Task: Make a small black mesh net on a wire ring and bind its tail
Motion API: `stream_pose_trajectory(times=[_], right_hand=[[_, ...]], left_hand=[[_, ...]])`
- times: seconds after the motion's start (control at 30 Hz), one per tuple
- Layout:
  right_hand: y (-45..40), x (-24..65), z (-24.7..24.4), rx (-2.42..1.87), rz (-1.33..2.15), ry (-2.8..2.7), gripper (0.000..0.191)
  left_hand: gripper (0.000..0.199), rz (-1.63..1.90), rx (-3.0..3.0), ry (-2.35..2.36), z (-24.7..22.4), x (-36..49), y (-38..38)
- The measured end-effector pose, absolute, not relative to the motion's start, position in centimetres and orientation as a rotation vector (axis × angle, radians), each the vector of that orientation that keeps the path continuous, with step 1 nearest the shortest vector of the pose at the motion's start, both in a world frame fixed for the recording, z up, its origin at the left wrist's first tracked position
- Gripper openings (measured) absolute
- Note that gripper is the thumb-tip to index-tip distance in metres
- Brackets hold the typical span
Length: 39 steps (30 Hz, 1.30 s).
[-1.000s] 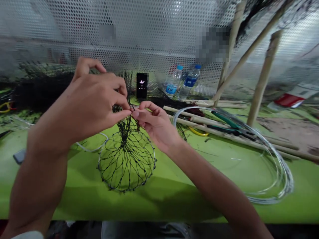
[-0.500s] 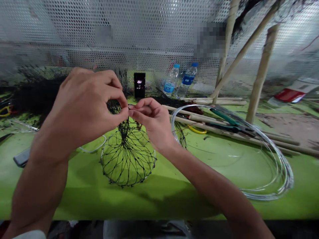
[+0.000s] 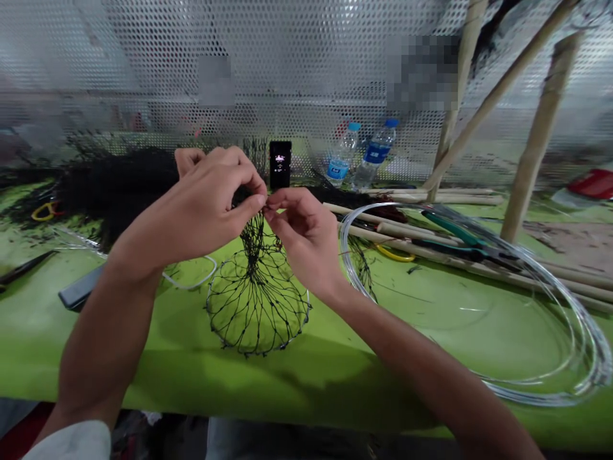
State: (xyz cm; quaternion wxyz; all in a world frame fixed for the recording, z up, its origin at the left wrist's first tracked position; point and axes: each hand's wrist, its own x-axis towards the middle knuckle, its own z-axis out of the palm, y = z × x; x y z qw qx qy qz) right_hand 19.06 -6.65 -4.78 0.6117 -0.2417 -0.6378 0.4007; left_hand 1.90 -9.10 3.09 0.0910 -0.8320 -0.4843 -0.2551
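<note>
Nearest is the green table [image 3: 158, 377], & the black net [image 3: 256, 287] sits on it, wide end down, in front of the person. What's new vs. a sec ago: the view has swung a bit, so the net shows farther to the right, & the R hand [image 3: 309, 246] looks more curled in. Both hands are still at the net's top, so it's prob. the same small finger work — no big step, I'd guess.

The net's bottom is round, kept wide by a thin ring [image 3: 258, 353] w/ dark knots along it. Its strings run in to a tight bunch, then go up, a bit looser, to the hands.

Over that bunch, the L hand [image 3: 205, 204] pinches the net's top strings w/ thumb & pointer. The R hand pinches there too, tips close to the L tips; which string each has is too small to tell.

Left of the net is a white cord [image 3: 211, 273]; right of it, a big wire coil [image 3: 588, 332]. Behind the net: a dark pile [image 3: 129, 185] to the left, a phone [image 3: 280, 165] standing up, then 2 bottles [image 3: 377, 153] to the right.
</note>
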Motion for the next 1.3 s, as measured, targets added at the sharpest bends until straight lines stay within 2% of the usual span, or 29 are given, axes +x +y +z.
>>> stream_pose_trajectory(times=[0.3,0.6,0.9,1.03,1.17,1.3], right_hand=[[-6.3,19.4,-5.0,-0.618,0.923,-1.539,0.009],[-5.6,19.4,-5.6,-0.483,0.877,-1.565,0.007],[-4.6,20.2,-4.3,-0.359,1.257,-1.335,0.010],[-3.7,22.0,-2.7,-0.334,1.275,-1.368,0.011],[-3.6,24.1,-1.3,-0.328,1.344,-1.443,0.021],[-3.9,25.7,0.0,-0.343,1.174,-1.453,0.035]], left_hand=[[0.021,-0.717,-2.492,-1.459,3.3,1.6,-8.8],[0.024,-0.587,-2.592,-1.304,3.7,1.2,-8.5],[0.027,-0.505,-2.548,-1.245,2.8,0.4,-7.4],[0.029,-0.507,-2.533,-1.265,2.9,0.4,-7.5],[0.027,-0.487,-2.515,-1.288,2.9,0.1,-7.5],[0.029,-0.434,-2.516,-1.325,2.8,-0.7,-7.3]])
